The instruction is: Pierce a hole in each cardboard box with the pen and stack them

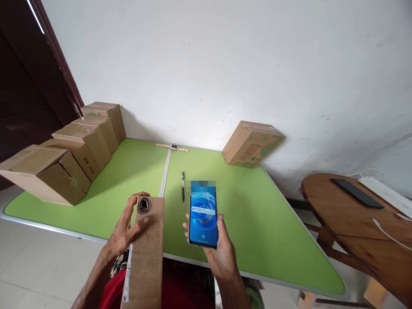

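My left hand (128, 229) grips a long, narrow cardboard box (148, 253) at the table's near edge, thumb on top and fingers down its left side. A dark-rimmed round hole is cut near the far end of that box. In my right hand (222, 253) lies a smartphone (203, 231), its screen lit blue with a notification bar, thumb along the right edge and fingertips showing on the left. Just beyond the phone, a pen (183, 186) rests on the green table (257, 223). A watch with a pink strap (174, 147) lies by the wall.
Several cardboard boxes (86, 141) stand in a row along the table's left side. Another box (254, 143) is at the back right corner against the wall. To the right, a wooden table (334, 214) carries a dark phone (356, 193), a white power strip (391, 197) and a white cable (391, 235).
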`<state>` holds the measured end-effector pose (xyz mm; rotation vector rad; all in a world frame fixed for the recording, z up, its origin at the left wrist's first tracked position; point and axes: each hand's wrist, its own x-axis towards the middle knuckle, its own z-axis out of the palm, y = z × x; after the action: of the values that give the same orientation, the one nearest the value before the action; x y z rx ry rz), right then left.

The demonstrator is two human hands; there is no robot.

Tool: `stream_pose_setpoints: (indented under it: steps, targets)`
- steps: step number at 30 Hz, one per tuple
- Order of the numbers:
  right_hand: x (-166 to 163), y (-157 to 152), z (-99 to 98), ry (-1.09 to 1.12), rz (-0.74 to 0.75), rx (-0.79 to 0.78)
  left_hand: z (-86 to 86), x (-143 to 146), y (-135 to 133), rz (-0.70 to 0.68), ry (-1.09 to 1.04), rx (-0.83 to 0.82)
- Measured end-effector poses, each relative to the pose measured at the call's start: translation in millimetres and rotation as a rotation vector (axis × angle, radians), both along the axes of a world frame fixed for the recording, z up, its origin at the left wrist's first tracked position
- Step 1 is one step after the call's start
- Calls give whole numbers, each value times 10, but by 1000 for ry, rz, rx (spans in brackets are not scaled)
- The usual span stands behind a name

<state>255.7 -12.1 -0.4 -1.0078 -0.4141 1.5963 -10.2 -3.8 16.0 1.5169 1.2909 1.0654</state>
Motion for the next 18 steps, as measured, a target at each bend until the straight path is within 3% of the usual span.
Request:
stream_pose_setpoints:
  steps: [4, 7, 12, 18]
  targets:
    - [105, 281, -381, -236, -219, -79, 11, 0, -14, 24, 19, 14]
    - [175, 451, -565, -304, -227, -90, 5, -22, -29, 33, 24, 26]
    - [248, 596, -649, -432, -170, -55, -13, -41, -25, 34, -3, 23]
    - [330, 625, -643, -785, -139, 44, -36, -24, -25, 37, -2, 39]
